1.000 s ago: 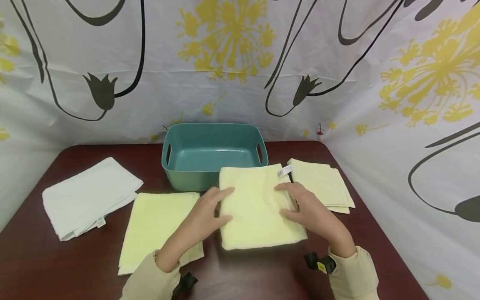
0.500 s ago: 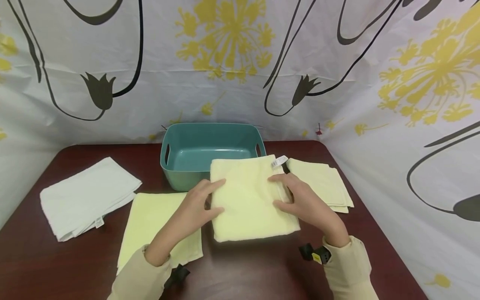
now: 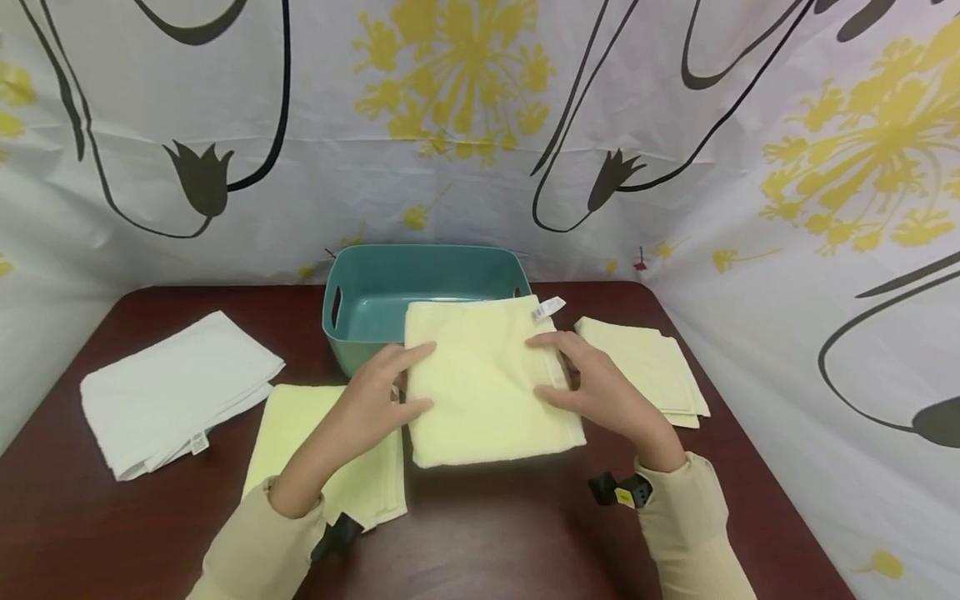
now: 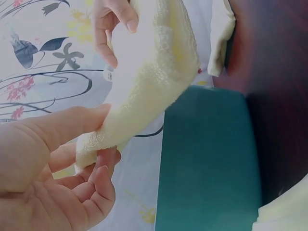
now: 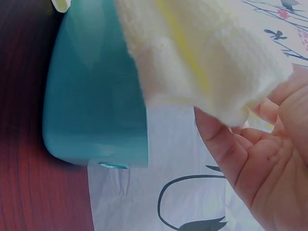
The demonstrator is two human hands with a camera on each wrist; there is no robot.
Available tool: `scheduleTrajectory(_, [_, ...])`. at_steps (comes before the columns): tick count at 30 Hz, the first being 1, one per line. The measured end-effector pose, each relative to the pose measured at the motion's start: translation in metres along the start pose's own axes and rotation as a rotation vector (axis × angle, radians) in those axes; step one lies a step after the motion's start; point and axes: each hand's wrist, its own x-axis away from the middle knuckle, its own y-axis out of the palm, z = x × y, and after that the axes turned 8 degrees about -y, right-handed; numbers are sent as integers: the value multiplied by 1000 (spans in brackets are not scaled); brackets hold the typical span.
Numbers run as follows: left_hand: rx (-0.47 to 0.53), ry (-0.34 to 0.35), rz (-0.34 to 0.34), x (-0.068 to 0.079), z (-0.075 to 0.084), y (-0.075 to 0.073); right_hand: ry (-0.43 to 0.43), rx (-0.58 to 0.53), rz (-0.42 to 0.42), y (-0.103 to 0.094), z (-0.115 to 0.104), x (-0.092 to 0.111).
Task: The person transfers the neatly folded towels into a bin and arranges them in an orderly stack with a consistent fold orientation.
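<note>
A folded pale yellow towel [image 3: 483,383] with a white tag is held up off the table, in front of a teal bin [image 3: 360,325] and hiding part of its front. My left hand [image 3: 375,396] pinches the towel's left edge; in the left wrist view the thumb lies on top and the fingers curl beneath. At the opposite edge my right hand [image 3: 600,387] grips the cloth, its fingers [image 5: 221,139] under the fold in the right wrist view. The towel's lower layers are mostly hidden in the head view.
On the dark red table [image 3: 495,542], a white folded towel [image 3: 180,392] lies at the left. Another yellow towel [image 3: 375,492] lies partly under my left forearm. A third yellow towel [image 3: 645,367] sits at the right. A patterned curtain [image 3: 300,167] hangs behind.
Both hands have carried the towel to the left and farther from me, up toward the bin. It now covers more of the bin's right front. The other towels stay put.
</note>
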Motion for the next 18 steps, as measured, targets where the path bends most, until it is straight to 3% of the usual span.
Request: scheduleTrajectory(18, [-34, 56, 32, -16, -10, -17, -46, -8, -6, -5, 6, -25])
